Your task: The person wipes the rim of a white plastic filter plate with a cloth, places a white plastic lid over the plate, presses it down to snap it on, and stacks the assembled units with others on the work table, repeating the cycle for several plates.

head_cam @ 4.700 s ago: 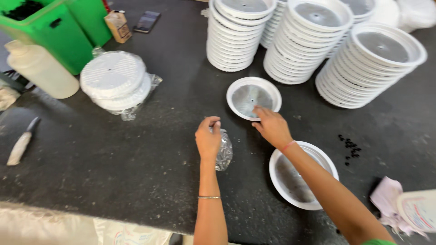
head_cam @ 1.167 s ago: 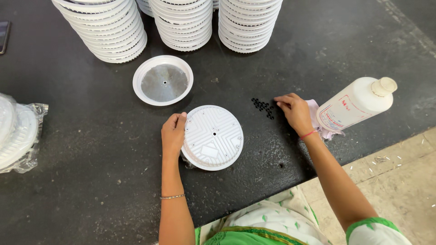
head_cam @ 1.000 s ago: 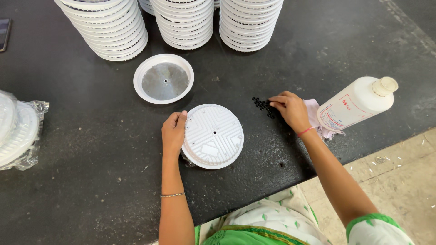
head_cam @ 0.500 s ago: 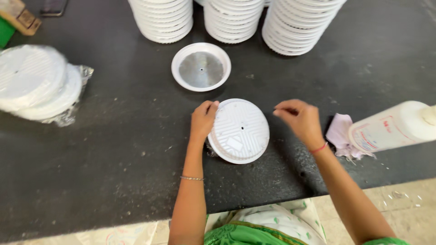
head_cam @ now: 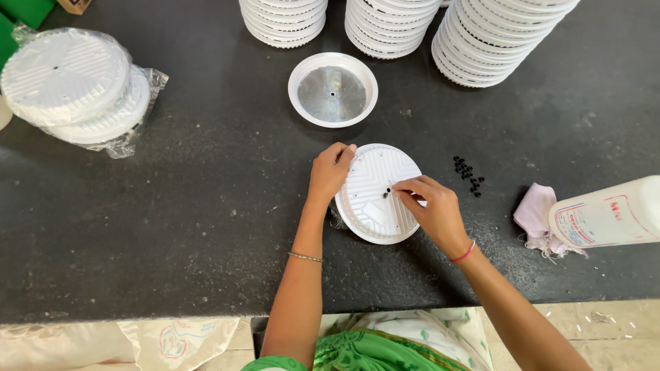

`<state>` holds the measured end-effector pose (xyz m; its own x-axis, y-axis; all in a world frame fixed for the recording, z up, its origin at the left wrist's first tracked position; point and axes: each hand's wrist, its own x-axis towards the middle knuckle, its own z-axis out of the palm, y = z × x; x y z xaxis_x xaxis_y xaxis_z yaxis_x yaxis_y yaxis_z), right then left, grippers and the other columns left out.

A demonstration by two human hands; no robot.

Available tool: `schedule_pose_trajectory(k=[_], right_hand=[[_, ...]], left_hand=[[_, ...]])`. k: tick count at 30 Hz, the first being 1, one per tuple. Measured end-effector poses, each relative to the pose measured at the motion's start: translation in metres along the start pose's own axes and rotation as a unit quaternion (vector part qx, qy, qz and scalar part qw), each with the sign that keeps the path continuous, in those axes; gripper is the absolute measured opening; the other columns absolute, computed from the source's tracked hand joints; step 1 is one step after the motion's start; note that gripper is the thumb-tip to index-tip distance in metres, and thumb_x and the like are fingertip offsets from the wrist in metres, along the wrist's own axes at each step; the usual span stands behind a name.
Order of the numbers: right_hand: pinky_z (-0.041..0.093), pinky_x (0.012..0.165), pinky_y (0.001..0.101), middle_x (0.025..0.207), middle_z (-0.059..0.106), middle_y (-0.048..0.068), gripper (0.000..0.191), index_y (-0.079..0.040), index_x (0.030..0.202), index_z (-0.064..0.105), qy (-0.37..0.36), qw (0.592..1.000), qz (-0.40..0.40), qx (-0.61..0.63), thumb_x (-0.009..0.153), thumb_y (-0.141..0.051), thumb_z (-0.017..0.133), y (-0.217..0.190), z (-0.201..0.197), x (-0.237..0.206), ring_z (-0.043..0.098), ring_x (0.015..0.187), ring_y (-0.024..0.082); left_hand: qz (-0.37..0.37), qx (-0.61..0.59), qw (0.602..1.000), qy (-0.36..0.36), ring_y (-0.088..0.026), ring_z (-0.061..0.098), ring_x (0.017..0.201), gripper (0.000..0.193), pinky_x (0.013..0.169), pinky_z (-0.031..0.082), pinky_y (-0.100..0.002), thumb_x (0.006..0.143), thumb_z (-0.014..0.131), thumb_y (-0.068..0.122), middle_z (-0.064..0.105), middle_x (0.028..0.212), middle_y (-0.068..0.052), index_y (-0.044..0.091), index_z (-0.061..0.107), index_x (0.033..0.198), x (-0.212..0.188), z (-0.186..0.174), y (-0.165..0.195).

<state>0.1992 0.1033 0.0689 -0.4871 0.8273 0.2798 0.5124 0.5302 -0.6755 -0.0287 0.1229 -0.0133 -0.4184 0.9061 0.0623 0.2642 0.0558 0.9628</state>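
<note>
Right grip [head_cam: 430,206] is pinched on a tiny black bit [head_cam: 387,193]; ribbed white disc [head_cam: 378,194] is clamped by left grip [head_cam: 330,172]; white labelled bottle [head_cam: 608,214] is cut off at right.

A dark, speckled stone counter [head_cam: 172,227] fills nearly the whole view, its matte surface scuffed and dusted with pale flecks. Even, soft light falls across it, leaving only faint shadows. Along the counter's front edge [head_cam: 137,312] runs a straight lip, and below it lies a pale beige tiled floor [head_cam: 619,330], marked with small white scraps near the lower right corner. At the lower left, a light cream sack with faint printing [head_cam: 117,343] lies against the floor beneath the counter.
</note>
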Motion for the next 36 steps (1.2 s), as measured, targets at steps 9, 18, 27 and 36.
schedule_pose_trajectory(k=[9, 18, 27, 36], right_hand=[[0.058, 0.071, 0.0303, 0.095, 0.075, 0.006, 0.019, -0.010, 0.105, 0.078, 0.005, 0.999, -0.023, -0.035, 0.087, -0.014, 0.077, -0.009, 0.005, -0.008, 0.075, 0.081, 0.020], [0.058, 0.071, 0.0314, 0.093, 0.072, 0.008, 0.014, -0.005, 0.103, 0.075, -0.039, 0.999, -0.007, -0.019, 0.090, -0.009, 0.071, -0.004, 0.006, 0.003, 0.073, 0.079, 0.021], [0.062, 0.075, 0.0308, 0.096, 0.073, 0.009, 0.014, -0.003, 0.100, 0.076, -0.057, 0.997, 0.048, 0.005, 0.090, -0.009, 0.070, 0.004, -0.006, 0.015, 0.075, 0.083, 0.020], [0.062, 0.075, 0.0311, 0.095, 0.074, 0.009, 0.013, -0.004, 0.100, 0.076, -0.054, 0.997, 0.044, -0.037, 0.089, -0.010, 0.071, 0.001, -0.001, 0.018, 0.076, 0.081, 0.020]], left_hand=[[-0.014, 0.006, 1.000, -0.002, -0.020, 0.062, 0.065, 0.035, 0.064, 0.050, -0.035, 0.096, 0.064, 0.037, 0.068, 0.073, -0.011, 0.002, 0.070, 0.094, -0.001, 0.000, 0.003], [-0.023, -0.003, 1.000, -0.011, -0.019, 0.061, 0.066, 0.035, 0.065, 0.049, -0.034, 0.097, 0.064, 0.036, 0.069, 0.074, -0.010, 0.002, 0.070, 0.094, -0.002, -0.002, 0.008], [-0.021, 0.000, 1.000, -0.010, -0.020, 0.062, 0.066, 0.035, 0.066, 0.050, -0.034, 0.097, 0.064, 0.037, 0.069, 0.074, -0.010, 0.003, 0.071, 0.094, -0.003, -0.001, 0.008], [-0.019, 0.007, 1.000, -0.008, -0.022, 0.065, 0.067, 0.036, 0.067, 0.051, -0.035, 0.096, 0.064, 0.038, 0.071, 0.076, -0.011, 0.003, 0.071, 0.093, -0.003, 0.000, 0.008]])
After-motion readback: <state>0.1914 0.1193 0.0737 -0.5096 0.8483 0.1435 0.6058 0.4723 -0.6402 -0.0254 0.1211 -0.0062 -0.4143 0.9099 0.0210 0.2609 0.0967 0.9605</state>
